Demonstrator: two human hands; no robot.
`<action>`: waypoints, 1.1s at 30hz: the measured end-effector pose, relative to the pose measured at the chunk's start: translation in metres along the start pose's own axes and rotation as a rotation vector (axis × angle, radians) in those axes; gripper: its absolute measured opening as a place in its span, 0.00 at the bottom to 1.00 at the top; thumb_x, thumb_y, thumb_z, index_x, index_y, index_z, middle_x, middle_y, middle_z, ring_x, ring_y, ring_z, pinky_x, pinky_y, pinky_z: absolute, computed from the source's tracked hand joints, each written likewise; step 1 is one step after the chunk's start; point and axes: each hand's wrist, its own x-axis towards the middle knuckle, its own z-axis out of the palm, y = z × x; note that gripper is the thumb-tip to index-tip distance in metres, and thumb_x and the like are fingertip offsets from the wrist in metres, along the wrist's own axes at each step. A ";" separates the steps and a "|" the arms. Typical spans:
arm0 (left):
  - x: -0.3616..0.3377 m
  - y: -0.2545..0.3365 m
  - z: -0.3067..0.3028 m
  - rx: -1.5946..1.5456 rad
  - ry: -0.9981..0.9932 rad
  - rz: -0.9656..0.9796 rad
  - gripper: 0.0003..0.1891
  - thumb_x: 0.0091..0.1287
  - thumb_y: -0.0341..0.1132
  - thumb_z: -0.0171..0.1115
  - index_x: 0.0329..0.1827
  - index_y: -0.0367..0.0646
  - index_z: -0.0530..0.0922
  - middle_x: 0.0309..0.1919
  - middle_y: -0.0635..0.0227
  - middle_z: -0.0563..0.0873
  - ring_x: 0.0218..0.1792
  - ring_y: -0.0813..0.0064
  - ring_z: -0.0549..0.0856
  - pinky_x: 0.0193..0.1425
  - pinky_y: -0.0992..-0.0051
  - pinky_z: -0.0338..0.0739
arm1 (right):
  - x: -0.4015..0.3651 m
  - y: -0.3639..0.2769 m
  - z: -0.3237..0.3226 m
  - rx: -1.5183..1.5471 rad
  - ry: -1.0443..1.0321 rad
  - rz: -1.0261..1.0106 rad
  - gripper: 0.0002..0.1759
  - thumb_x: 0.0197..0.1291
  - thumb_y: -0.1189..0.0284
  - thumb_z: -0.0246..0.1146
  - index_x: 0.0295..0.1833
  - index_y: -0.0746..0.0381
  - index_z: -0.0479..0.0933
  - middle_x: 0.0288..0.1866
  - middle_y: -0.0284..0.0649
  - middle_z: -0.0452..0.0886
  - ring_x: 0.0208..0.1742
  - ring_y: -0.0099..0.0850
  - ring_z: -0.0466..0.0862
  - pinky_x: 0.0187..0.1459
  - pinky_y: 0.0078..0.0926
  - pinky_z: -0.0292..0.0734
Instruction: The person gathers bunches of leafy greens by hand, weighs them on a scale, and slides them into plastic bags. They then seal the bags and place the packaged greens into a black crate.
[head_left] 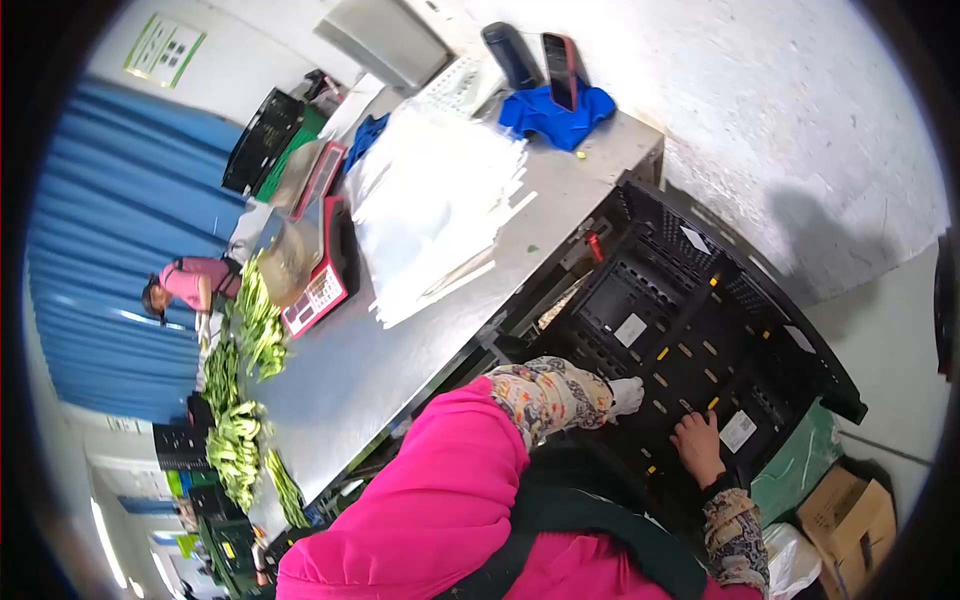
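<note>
A black plastic crate (690,345) with yellow tabs and white labels stands tilted in view in front of me. My left hand (627,396), in a pale glove under a floral cuff, is closed at the near part of the crate; its fingers are partly hidden. Bare, with its fingers bent over a black panel of the same crate, my right hand (698,446) lies next to a yellow tab and a white label (738,431).
A metal table (330,420) carries plastic bags (430,210), red scales (318,290), bundles of green vegetables (235,445), a blue cloth (560,112) and a phone (561,72). A cardboard box (850,515) sits at lower right. Another person (200,283) stands beyond the table.
</note>
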 end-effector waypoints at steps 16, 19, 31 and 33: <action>-0.236 -0.043 -0.054 -0.532 0.917 -1.094 0.12 0.57 0.41 0.61 0.20 0.45 0.82 0.21 0.65 0.81 0.30 0.62 0.81 0.43 0.63 0.70 | -0.143 -0.018 -0.182 0.207 0.120 0.983 0.25 0.62 0.50 0.60 0.44 0.63 0.83 0.38 0.50 0.85 0.38 0.41 0.84 0.41 0.34 0.77; -0.244 0.006 -0.042 -0.939 1.271 -1.135 0.12 0.59 0.40 0.62 0.25 0.41 0.82 0.24 0.62 0.82 0.34 0.58 0.81 0.47 0.63 0.73 | -0.093 -0.070 -0.216 0.433 0.348 0.706 0.20 0.65 0.59 0.59 0.43 0.68 0.82 0.35 0.46 0.85 0.34 0.30 0.81 0.40 0.27 0.76; -0.459 0.285 0.147 -1.272 1.376 -2.440 0.28 0.62 0.41 0.64 0.63 0.36 0.70 0.61 0.50 0.74 0.65 0.57 0.71 0.68 0.66 0.65 | 0.019 -0.206 -0.220 0.752 -0.112 0.231 0.08 0.66 0.75 0.58 0.45 0.67 0.79 0.37 0.38 0.82 0.40 0.24 0.78 0.47 0.21 0.73; -0.515 0.336 0.180 -1.039 0.981 -2.805 0.45 0.56 0.45 0.70 0.70 0.30 0.56 0.69 0.42 0.60 0.72 0.52 0.57 0.75 0.64 0.53 | 0.038 -0.243 -0.216 0.706 -0.108 0.205 0.08 0.66 0.74 0.59 0.45 0.67 0.80 0.38 0.38 0.82 0.40 0.24 0.78 0.46 0.21 0.73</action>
